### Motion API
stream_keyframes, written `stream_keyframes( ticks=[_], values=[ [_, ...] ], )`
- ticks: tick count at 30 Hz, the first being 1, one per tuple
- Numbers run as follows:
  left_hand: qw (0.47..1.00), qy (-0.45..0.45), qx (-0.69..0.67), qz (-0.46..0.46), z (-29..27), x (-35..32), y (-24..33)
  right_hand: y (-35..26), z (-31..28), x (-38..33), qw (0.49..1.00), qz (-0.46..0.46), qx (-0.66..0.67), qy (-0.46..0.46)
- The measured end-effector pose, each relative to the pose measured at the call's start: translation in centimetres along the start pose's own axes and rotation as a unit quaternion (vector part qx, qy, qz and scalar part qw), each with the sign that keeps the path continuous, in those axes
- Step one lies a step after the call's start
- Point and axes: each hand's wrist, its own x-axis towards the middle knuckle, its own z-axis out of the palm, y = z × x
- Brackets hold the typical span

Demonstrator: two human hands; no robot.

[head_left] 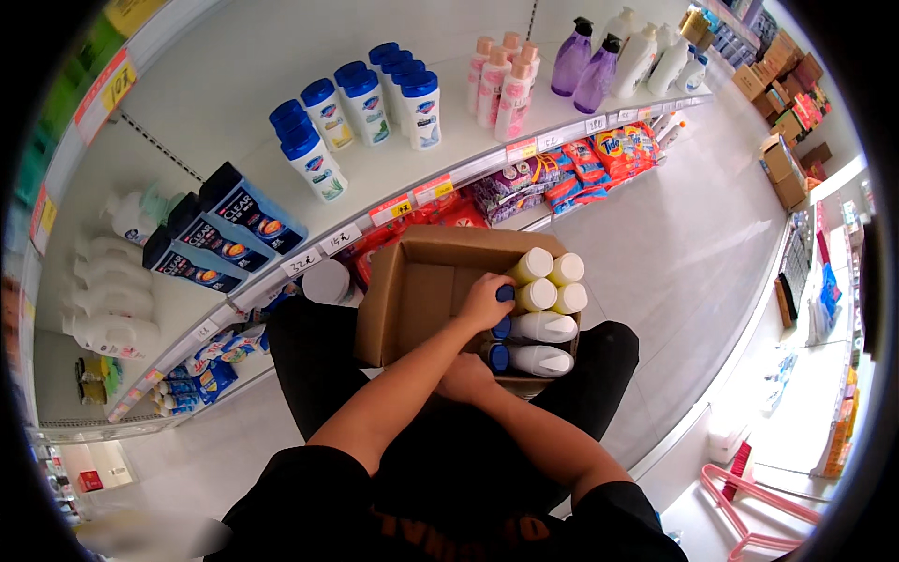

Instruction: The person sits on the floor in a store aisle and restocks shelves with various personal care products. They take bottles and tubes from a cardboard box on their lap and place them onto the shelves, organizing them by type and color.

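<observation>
Bottle with dark-blue round cap (pixel 506 293), body hidden, standing inside brown cardboard carton (pixel 382 314), with bare left hand (pixel 485 302) clamping fingers around cap. Lying at carton's near edge, bare right hand (pixel 465 377), fingers hidden behind left forearm (pixel 398 398); cannot tell its grip. Counting also inside: two more dark-blue caps (pixel 497 357), four pale-yellow round lids (pixel 537 262), two white plastic bottles (pixel 546 328). Showing to their left, open room over carton floor (pixel 426 304); curving past far rim, white shelf edge (pixel 473 174).

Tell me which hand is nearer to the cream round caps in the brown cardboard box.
Left. The left hand grips a dark blue bottle cap just left of the cream caps; the right hand is farther, at the box's near side.
</observation>
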Motion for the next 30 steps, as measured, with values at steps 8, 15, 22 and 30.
stream_keyframes(
  ticks=[8,15,22,30],
  values=[
    [0.989,0.074,-0.057,-0.118,-3.7,-1.4,-4.9,-0.2,-2.0,0.1,0.998,-0.020,-0.023,-0.046],
    [0.977,0.073,0.002,-0.199,-3.8,-4.2,-5.4,0.1,-1.4,0.5,0.997,0.003,-0.007,-0.072],
    [0.987,0.143,-0.034,-0.062,-6.2,-3.4,-1.2,-0.3,-2.6,0.3,0.995,0.014,0.004,-0.095],
    [0.913,0.278,-0.279,0.109,-16.6,1.0,7.4,0.0,-1.8,0.5,0.996,0.004,0.008,-0.085]
  ],
)
